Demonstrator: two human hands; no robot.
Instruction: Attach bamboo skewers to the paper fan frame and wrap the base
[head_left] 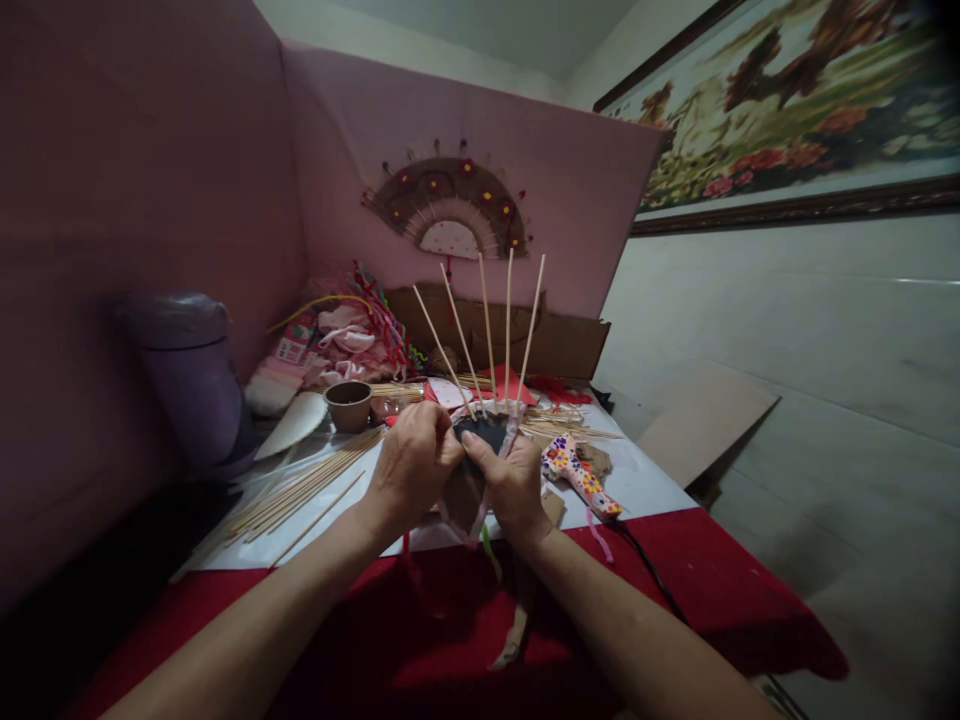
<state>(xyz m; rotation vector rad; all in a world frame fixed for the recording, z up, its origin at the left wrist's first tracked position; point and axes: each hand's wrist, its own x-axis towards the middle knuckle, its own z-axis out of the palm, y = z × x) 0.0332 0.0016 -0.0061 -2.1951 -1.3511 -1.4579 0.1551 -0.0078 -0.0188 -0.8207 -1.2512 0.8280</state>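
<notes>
Sticks [487, 320], five, fanned upward from a dark piece [486, 432] at centre frame, raised just above the desk [712, 590]. Pinched from both sides. Left hand [411, 465] with its grip closed on the left edge, thumb and fingers curled tight over it. Right hand [516, 488] with its grip closed on the right edge, thumb pressed on top, a pale pink strand [511, 432] seemingly caught under the fingers. Brown cardboard [459, 500] hanging just below the dark piece, between the wrists.

Looks like the stage of seating sticks in the dark piece and holding their spread. Calls, as a next move, for one grip clamped throughout to keep the fan from collapsing, and for even gaps from stick to stick.

Just right of the right hand, lying on the desk: patterned glue gun [577, 472], dark cord trailing toward lower right. Left of the left hand: loose skewers [307, 485] in a slanted bundle on white paper [645, 480].

Containers next. Small brown cup [349, 405] upright behind the skewers, contents too dark to tell. Lilac lidded bin [184, 375] at left of frame, lid on, inside hidden. Open cardboard box [559, 340] at the back, contents out of sight. Above the cup, a heap of pink bits and coloured pipe cleaners [352, 335]. On the pink board [585, 170] at upper centre, a finished fan [454, 205] with small flowers.
</notes>
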